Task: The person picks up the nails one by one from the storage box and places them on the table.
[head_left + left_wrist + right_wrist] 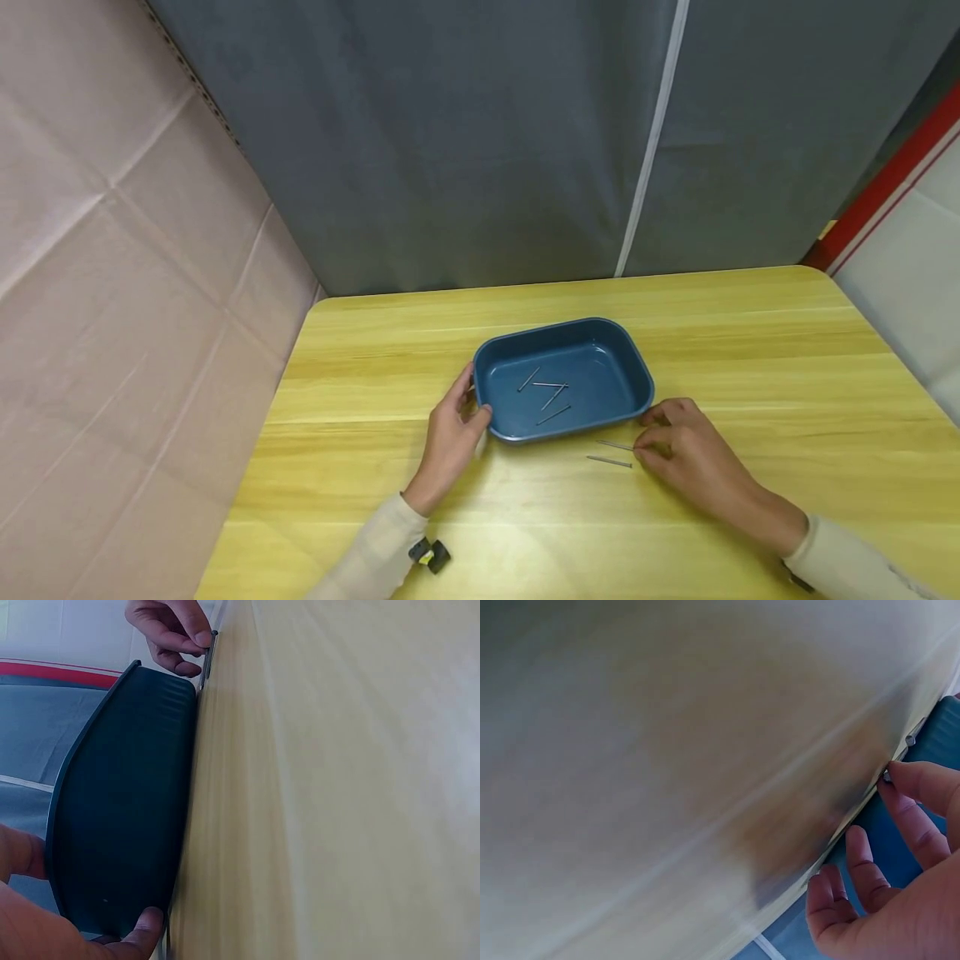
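A dark blue rectangular tray (603, 379) sits at the middle of the table, with several thin metal nails (553, 398) lying loose on its floor. My left hand (450, 442) grips the tray's left end, thumb at the near corner; the left wrist view shows the tray's side wall (120, 802) between thumb and fingers. Just off the near right corner, my right hand (693, 458) pinches the head end of a nail (615, 445) between thumb and forefinger. Another nail (609, 461) lies on the table close in front of it. In the right wrist view, the pinched nail's head (887, 777) shows at the fingertips.
The light wood table (360, 392) has a grey curtain (465, 167) behind it. A pale sheet (150, 333) hangs along the left side. White sheeting with a red strip (892, 183) borders the right.
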The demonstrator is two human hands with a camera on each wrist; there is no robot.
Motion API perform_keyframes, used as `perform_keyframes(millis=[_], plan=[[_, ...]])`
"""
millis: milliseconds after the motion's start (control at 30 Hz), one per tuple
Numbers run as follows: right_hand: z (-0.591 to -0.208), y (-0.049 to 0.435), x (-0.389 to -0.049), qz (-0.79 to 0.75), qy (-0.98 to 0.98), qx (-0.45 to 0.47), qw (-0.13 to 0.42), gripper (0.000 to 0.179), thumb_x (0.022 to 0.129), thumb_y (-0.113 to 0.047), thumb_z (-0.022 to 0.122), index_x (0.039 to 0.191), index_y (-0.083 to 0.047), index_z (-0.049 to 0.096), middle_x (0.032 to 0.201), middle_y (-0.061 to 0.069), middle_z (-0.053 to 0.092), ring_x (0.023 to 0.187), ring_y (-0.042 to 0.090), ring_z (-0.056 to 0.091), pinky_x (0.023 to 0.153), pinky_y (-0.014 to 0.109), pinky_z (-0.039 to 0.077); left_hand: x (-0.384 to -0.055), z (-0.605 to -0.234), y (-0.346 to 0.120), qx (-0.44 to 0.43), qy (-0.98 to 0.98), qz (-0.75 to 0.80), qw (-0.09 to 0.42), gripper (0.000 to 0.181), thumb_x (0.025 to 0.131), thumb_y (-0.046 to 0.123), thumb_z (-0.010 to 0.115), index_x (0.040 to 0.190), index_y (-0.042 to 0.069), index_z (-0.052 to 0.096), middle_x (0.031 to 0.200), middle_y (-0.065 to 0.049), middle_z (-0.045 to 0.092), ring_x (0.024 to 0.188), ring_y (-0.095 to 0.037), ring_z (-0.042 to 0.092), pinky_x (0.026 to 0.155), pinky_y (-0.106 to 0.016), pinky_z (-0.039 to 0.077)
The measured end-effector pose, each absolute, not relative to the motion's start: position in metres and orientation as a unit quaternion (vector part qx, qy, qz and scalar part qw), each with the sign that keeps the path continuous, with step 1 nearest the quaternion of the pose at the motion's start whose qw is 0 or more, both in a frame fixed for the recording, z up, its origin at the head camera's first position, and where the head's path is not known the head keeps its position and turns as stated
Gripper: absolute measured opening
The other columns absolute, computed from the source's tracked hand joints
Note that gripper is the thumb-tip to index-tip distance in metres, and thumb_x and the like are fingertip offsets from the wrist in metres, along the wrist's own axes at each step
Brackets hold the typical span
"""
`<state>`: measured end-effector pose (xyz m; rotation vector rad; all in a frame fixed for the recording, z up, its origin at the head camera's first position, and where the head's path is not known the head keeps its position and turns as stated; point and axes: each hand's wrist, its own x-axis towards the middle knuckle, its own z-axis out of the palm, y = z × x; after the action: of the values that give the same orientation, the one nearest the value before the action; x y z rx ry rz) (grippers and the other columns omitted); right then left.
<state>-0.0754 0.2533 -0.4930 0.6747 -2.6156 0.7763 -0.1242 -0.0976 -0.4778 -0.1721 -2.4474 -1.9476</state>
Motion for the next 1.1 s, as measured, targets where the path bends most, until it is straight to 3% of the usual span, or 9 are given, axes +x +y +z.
perform_keyframes(millis=[167, 467, 567, 733, 933, 1100], plan=[[-0.493, 0.252, -0.074, 0.250, -0.919, 0.247, 0.180, 0.028, 0.070, -0.001, 0.097, 0.079, -0.024, 0.084, 0.104, 0.003, 0.076, 0.104, 0.027, 0.063, 0.086, 0.048, 0.055, -0.124, -0.478, -0.098, -0.057, -0.780, -0.623, 0.003, 0.073, 0.100, -0.005, 0.064, 0.169, 0.001, 0.040, 0.165, -0.022, 0.052, 0.143, -0.043, 0.059, 0.110, -0.037, 0.059], [-0.493, 0.252, -0.071, 0.241, -0.923, 0.243, 0.175, 0.026, 0.072, 0.000, 0.095, 0.083, -0.022, 0.085, 0.106, 0.004, 0.077, 0.106, 0.027, 0.063, 0.087, 0.048, 0.056, -0.125, -0.479, -0.097, -0.055, -0.779, -0.625, 0.007, 0.072, 0.100, -0.005, 0.064, 0.168, 0.001, 0.042, 0.163, -0.022, 0.054, 0.142, -0.042, 0.060, 0.110, -0.038, 0.059], [-0.492, 0.252, -0.070, 0.242, -0.922, 0.243, 0.181, 0.025, 0.073, 0.000, 0.094, 0.085, -0.020, 0.085, 0.106, 0.003, 0.077, 0.106, 0.027, 0.064, 0.088, 0.044, 0.055, -0.124, -0.480, -0.097, -0.054, -0.781, -0.622, 0.005, 0.071, 0.102, -0.004, 0.064, 0.169, 0.002, 0.041, 0.163, -0.022, 0.054, 0.142, -0.042, 0.060, 0.113, -0.042, 0.057], [-0.485, 0.252, -0.067, 0.261, -0.922, 0.219, 0.185, 0.023, 0.078, -0.002, 0.093, 0.091, -0.019, 0.087, 0.106, -0.003, 0.075, 0.106, 0.021, 0.064, 0.089, 0.024, 0.053, -0.124, -0.480, -0.098, -0.056, -0.784, -0.618, 0.002, 0.066, 0.107, -0.001, 0.060, 0.170, 0.003, 0.039, 0.164, -0.022, 0.052, 0.145, -0.041, 0.058, 0.120, -0.050, 0.050], [-0.471, 0.250, -0.067, 0.267, -0.921, 0.198, 0.204, 0.024, 0.077, -0.002, 0.093, 0.095, -0.016, 0.087, 0.106, -0.003, 0.075, 0.102, 0.017, 0.065, 0.078, 0.025, 0.059, -0.123, -0.480, -0.100, -0.059, -0.779, -0.624, -0.001, 0.065, 0.109, 0.000, 0.057, 0.171, 0.004, 0.037, 0.164, -0.022, 0.052, 0.147, -0.040, 0.057, 0.123, -0.052, 0.047], [-0.460, 0.249, -0.072, 0.275, -0.912, 0.187, 0.240, 0.022, 0.075, -0.003, 0.094, 0.091, -0.017, 0.086, 0.101, -0.004, 0.077, 0.096, 0.019, 0.069, 0.080, 0.015, 0.055, -0.123, -0.480, -0.100, -0.061, -0.778, -0.625, 0.001, 0.065, 0.109, 0.000, 0.057, 0.171, 0.003, 0.037, 0.164, -0.022, 0.052, 0.147, -0.040, 0.057, 0.124, -0.053, 0.046]])
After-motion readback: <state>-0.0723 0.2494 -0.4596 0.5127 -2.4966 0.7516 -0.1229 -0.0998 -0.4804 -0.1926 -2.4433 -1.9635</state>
